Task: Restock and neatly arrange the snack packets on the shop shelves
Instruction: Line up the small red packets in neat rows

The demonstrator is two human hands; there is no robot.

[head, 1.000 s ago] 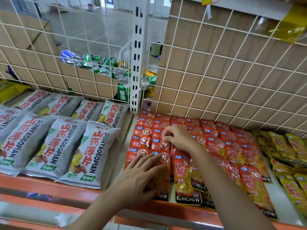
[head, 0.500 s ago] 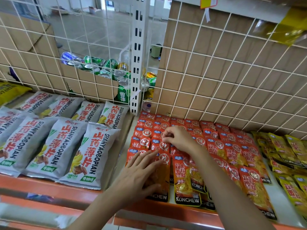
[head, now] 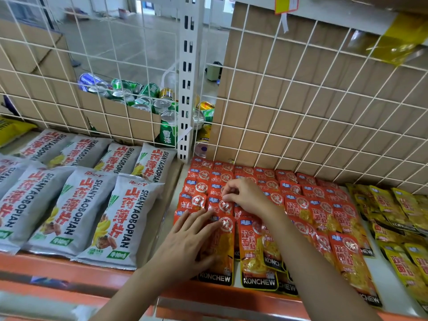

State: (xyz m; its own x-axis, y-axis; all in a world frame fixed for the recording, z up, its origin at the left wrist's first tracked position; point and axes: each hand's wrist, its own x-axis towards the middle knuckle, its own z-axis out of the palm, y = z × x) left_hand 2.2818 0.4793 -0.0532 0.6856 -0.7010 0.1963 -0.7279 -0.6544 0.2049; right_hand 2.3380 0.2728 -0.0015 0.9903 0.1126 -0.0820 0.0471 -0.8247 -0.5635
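Overlapping rows of red KONCHEW snack packets (head: pixel 298 205) lie flat on the white shelf (head: pixel 389 286). My left hand (head: pixel 187 242) rests flat, fingers spread, on the front-left red packet (head: pixel 220 262), pressing it down. Further back, my right hand (head: pixel 243 195) pinches the top edge of a red packet in the second column (head: pixel 223 206) with its fingertips. Yellow packets (head: pixel 393 216) of the same brand fill the right end of the shelf. Grey SHANYAOBOPIAN bags (head: pixel 69 205) lie in two rows on the left shelf section.
A white wire grid backed by cardboard (head: pixel 301 107) closes the rear. A slotted white upright (head: pixel 188 77) splits the two sections. Drink cans in a carton (head: pixel 139 98) sit behind the grid. An orange shelf lip (head: pixel 69 272) runs along the front. A yellow bag (head: pixel 398 45) hangs overhead at right.
Both hands stay on the red packets. My left hand has slid slightly toward the back, and the fingers of my right hand keep working at the same packet's top edge.
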